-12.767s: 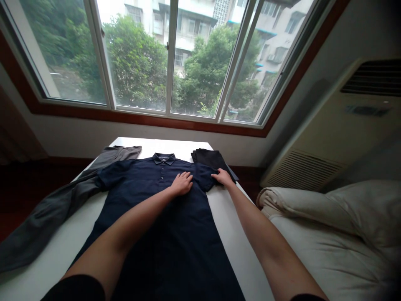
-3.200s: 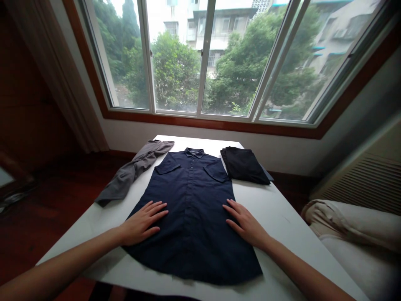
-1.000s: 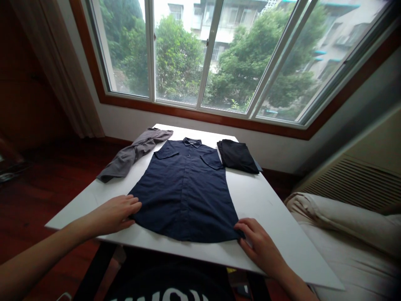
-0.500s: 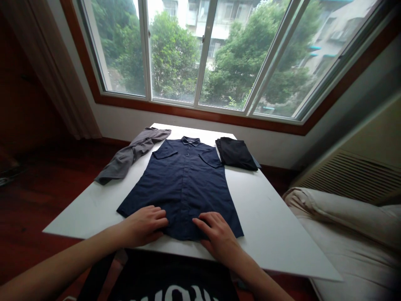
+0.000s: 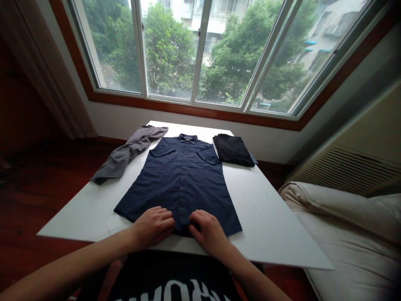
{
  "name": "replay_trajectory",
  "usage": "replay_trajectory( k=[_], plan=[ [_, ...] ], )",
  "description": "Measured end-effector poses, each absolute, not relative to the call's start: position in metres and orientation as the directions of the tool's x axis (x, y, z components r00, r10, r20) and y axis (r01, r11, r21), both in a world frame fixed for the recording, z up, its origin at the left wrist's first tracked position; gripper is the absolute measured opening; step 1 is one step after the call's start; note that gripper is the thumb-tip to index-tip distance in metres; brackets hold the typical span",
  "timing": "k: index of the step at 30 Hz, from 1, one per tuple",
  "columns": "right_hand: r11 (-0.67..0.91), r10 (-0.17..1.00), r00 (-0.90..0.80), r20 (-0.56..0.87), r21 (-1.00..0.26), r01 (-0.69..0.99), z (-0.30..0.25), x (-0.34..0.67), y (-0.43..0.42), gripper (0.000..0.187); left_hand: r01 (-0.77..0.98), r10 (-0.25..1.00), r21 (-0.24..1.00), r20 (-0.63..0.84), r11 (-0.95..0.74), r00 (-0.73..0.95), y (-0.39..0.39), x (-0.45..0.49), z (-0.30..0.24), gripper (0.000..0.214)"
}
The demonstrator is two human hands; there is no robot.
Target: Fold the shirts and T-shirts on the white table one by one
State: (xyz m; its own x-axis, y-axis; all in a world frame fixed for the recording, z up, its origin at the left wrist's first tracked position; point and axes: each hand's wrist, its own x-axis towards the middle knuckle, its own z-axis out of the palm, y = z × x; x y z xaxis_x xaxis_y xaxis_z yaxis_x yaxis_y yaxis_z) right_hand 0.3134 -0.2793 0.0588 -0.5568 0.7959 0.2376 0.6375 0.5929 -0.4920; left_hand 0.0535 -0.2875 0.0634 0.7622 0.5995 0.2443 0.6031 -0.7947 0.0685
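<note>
Navy shirt (image 5: 200,179) flat on bench (image 5: 266,217), left hand (image 5: 156,225) and right hand (image 5: 206,230) curled over it, near edge, grip indiscernible.

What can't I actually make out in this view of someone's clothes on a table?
All in the head view:
1. Whether the left hand and right hand pinch cloth: curled fingers hide it.
2. Parts of the navy, button-front fabric shirt's hem: behind both hands.
3. Most of the grey-blue item: covered by the folded black cloth.
4. The complete white lettering on the worn black top: cut off by the bottom edge.
</note>
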Motion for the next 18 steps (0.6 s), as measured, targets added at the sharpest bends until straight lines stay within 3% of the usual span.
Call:
replay_trajectory(
  k=[4,13,18],
  plan=[
    [0.598,0.796,-0.519,0.312,-0.537,0.595,0.054,0.311,-0.281,0.014,0.558,0.538,0.005,0.274,-0.830,0.797,-0.289,0.053,0.059,0.017],
    [0.758,0.648,-0.564,0.512,-0.365,0.540,0.037,0.309,-0.281,0.018,0.519,0.495,-0.019,0.271,-0.855,0.825,-0.285,0.054,0.052,0.016],
    [0.791,0.605,-0.595,0.529,-0.319,0.521,0.038,0.309,-0.281,0.018,0.510,0.502,0.020,0.209,-0.860,0.839,-0.287,0.055,0.061,0.014]
  ],
)
